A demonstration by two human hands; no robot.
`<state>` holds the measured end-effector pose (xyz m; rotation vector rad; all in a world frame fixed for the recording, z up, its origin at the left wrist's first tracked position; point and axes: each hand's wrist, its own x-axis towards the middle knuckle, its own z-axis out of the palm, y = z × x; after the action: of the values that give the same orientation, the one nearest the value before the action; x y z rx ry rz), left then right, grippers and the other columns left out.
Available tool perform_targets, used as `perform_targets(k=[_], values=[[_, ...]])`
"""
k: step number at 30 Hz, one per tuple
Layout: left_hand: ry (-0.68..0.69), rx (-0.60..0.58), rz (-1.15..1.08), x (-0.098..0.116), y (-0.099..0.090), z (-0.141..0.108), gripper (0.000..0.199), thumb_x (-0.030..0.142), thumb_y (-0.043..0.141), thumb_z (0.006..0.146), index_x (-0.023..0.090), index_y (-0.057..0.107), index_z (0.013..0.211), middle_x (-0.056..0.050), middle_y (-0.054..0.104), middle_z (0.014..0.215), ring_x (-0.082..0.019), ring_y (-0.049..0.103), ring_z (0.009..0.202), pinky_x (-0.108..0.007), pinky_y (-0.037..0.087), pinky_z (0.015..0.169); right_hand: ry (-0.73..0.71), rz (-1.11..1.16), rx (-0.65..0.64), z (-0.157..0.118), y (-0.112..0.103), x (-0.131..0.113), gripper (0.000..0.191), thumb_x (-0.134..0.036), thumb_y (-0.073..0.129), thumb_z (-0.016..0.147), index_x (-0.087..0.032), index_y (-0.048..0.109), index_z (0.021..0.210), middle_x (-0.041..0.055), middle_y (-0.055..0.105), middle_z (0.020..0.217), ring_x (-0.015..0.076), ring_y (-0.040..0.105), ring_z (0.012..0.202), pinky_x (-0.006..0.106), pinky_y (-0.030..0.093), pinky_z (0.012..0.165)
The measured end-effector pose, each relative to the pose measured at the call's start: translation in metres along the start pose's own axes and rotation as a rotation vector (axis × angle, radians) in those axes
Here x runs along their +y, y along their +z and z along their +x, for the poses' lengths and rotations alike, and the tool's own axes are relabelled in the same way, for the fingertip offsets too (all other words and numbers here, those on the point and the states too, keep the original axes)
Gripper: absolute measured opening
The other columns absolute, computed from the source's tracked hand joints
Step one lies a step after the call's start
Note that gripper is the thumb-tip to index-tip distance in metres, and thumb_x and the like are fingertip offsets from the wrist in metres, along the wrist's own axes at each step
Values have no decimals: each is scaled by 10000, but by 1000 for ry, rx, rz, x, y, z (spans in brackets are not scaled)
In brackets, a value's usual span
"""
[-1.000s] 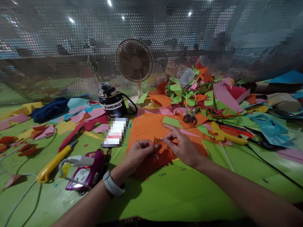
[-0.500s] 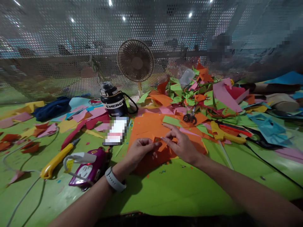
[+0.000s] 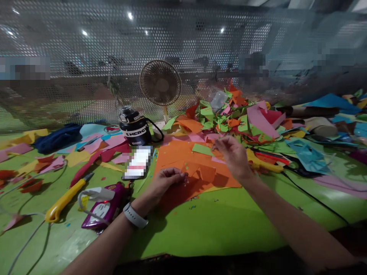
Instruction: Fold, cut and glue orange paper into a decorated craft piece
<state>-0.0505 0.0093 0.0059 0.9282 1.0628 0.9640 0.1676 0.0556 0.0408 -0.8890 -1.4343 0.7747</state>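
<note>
My left hand (image 3: 169, 181), with a pale watch band on its wrist, is closed with thumb and fingers pinched at the left end of a small folded orange paper piece (image 3: 205, 172). That piece stands partly upright above larger orange sheets (image 3: 172, 152) on the green table. My right hand (image 3: 233, 156) is up and to the right, near a light green paper strip (image 3: 202, 149). Its fingers are curled together over the place where black scissors lay. The hand hides that place, and what the fingers hold cannot be made out.
A dark bottle (image 3: 134, 128), a phone (image 3: 139, 162) and a fan (image 3: 160, 82) stand or lie ahead. Left are a yellow-handled knife-like tool (image 3: 65, 198) and a purple power outlet (image 3: 104, 208) with cords. Right are a yellow glue gun (image 3: 262, 162) and heaped paper scraps (image 3: 220, 118).
My right hand has left the folded orange paper and moved up and right onto the scissors' spot, covering it. My left hand stays at the paper. The view has shifted slightly.
</note>
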Motion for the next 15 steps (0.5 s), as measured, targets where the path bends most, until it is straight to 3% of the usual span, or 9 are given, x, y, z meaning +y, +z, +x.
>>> perform_targets(k=[4, 7, 11, 15], values=[[45, -3, 27, -3, -3, 3, 329, 404, 865, 565, 162, 658, 646, -4, 672, 631, -110, 577, 591, -212, 427, 582, -79, 23, 161, 12, -21, -21, 474, -594, 570, 854, -230, 471, 565, -33, 491, 504, 139, 573, 570, 301, 516, 658], [79, 30, 54, -5, -5, 4, 330, 413, 853, 575, 159, 657, 652, -2, 653, 622, -107, 554, 568, -213, 417, 556, -52, 29, 158, 15, -39, -35, 556, -654, 512, 854, -238, 414, 497, -38, 406, 440, 150, 574, 536, 315, 528, 636], [95, 60, 66, -6, -7, 6, 319, 414, 836, 602, 157, 667, 687, -10, 661, 650, -107, 561, 575, -218, 435, 572, 94, -4, -180, 5, -61, -54, 494, -641, 625, 783, -215, 522, 555, -14, 543, 517, 157, 622, 588, 311, 541, 638], [102, 56, 80, -8, -9, 8, 311, 414, 832, 611, 163, 668, 693, -14, 673, 658, -120, 578, 598, -232, 457, 601, 252, -81, -532, -14, -76, -59, 323, -492, 746, 743, -186, 657, 795, 34, 715, 744, 163, 682, 699, 291, 550, 658]])
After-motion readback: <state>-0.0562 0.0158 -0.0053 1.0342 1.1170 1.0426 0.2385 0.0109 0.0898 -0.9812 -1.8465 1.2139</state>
